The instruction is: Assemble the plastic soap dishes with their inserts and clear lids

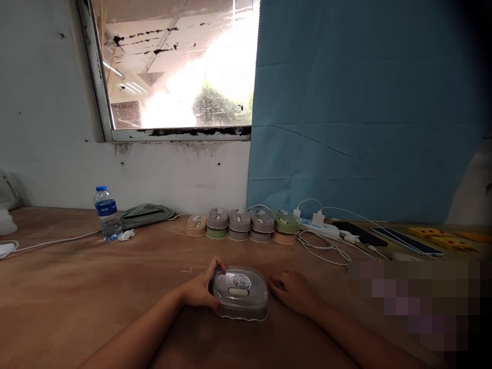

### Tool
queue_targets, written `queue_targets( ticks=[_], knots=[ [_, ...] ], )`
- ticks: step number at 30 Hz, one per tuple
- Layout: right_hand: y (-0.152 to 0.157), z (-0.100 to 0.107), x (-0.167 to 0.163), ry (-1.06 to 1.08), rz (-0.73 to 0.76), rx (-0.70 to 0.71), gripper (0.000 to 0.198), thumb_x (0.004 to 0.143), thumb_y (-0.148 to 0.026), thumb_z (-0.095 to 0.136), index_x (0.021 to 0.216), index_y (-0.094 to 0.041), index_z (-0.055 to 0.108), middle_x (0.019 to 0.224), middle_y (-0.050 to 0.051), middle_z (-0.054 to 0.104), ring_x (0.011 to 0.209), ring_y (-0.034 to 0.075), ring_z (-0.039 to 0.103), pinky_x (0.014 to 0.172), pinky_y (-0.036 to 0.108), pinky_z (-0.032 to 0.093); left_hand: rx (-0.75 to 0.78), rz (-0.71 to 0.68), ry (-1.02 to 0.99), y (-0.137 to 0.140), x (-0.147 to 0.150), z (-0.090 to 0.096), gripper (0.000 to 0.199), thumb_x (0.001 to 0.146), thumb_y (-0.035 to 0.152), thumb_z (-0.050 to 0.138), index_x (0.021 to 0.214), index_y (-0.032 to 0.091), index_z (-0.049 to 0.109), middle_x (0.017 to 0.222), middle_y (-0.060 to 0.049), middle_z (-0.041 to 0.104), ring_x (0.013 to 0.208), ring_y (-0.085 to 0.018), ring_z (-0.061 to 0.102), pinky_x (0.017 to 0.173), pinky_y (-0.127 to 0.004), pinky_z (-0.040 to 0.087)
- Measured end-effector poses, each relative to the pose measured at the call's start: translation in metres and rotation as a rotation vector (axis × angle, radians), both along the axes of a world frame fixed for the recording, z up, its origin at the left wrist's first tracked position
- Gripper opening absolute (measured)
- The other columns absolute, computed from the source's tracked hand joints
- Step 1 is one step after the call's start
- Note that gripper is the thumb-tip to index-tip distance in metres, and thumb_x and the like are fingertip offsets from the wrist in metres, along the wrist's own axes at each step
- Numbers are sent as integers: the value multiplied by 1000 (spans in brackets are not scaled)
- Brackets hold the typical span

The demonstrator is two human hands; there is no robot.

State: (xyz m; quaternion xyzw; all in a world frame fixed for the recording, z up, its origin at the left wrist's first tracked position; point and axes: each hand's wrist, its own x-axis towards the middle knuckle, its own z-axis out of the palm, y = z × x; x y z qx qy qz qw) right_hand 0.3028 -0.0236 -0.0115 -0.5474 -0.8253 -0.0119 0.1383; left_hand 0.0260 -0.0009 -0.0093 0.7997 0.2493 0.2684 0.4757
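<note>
A grey, rounded plastic box (243, 307) with a clear lid sits on the wooden table in front of me. Its lid carries a round sticker and a pale oval piece. My left hand (205, 287) grips the box's left side, thumb at the near corner and fingers at the far edge. Just right of the box, my right hand (294, 292) rests on the table with its fingers curled in and nothing visible in them. Its knuckles are close to the box's right edge; whether they touch it I cannot tell.
Similar boxes stand along the back, including a stacked grey one (239, 220) and a green-topped one (285, 222). A water bottle (106, 214) and grey-green cloth pouch (146, 215) stand left. Right are a power strip (321, 228), cables, phones (407, 241) and yellow pieces (428, 233).
</note>
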Motion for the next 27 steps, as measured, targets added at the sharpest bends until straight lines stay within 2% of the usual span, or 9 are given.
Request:
queue_targets(
  ticks=[6,9,12,14,18,20,22,24,27],
  knots=[
    [1,0,0,77,11,12,29,76,-20,42,47,-17,42,49,-1,52,48,11,46,47,22,21,-166,-71,-133,2,2,3,69,41,22,78,90,22,29,100,0,38,97,-17,38,83,-29,31],
    [-3,2,0,131,28,29,25,75,-21,44,50,-18,40,50,-2,50,49,11,45,47,21,25,-244,-42,-227,3,4,3,60,49,24,75,85,22,28,93,1,39,90,-14,40,76,-26,32],
    [-9,4,0,199,53,69,8,73,-23,48,69,-19,44,64,-2,53,54,11,47,51,21,34,-308,26,-352,4,6,2,53,59,30,70,86,23,25,88,2,37,83,-12,43,70,-23,32],
    [-12,3,-1,312,96,125,17,72,-24,51,86,-19,43,76,0,53,56,11,48,53,22,39,-316,40,-415,2,7,1,52,62,33,68,87,24,24,88,2,37,82,-12,44,69,-23,33],
    [-16,1,-2,530,295,262,38,74,-21,52,108,-23,37,101,6,48,62,11,51,56,24,46,-183,30,-318,-7,11,4,54,62,33,68,93,24,25,97,-1,37,90,-15,44,75,-26,35],
    [-18,3,-3,526,373,296,35,77,-22,52,110,-26,41,110,7,45,74,14,54,61,25,47,-63,18,-181,-13,12,6,55,61,31,69,97,23,28,103,-3,37,97,-17,42,80,-28,35],
    [-20,5,-3,498,408,284,26,80,-24,50,105,-28,49,108,6,49,86,17,54,70,28,47,28,12,-55,-19,14,8,56,62,31,69,101,22,30,108,-5,37,102,-20,40,86,-31,34],
    [-19,8,-3,515,374,240,18,82,-27,46,98,-27,56,99,6,55,91,19,53,78,31,45,77,30,26,-22,15,9,64,60,32,70,109,21,29,115,-8,35,109,-23,37,91,-35,32],
    [-12,9,1,641,124,206,22,83,-33,41,90,-21,58,88,7,60,83,21,55,75,33,44,133,67,82,-25,14,10,96,48,34,76,124,23,17,129,-12,23,119,-27,27,99,-40,24]
  ],
)
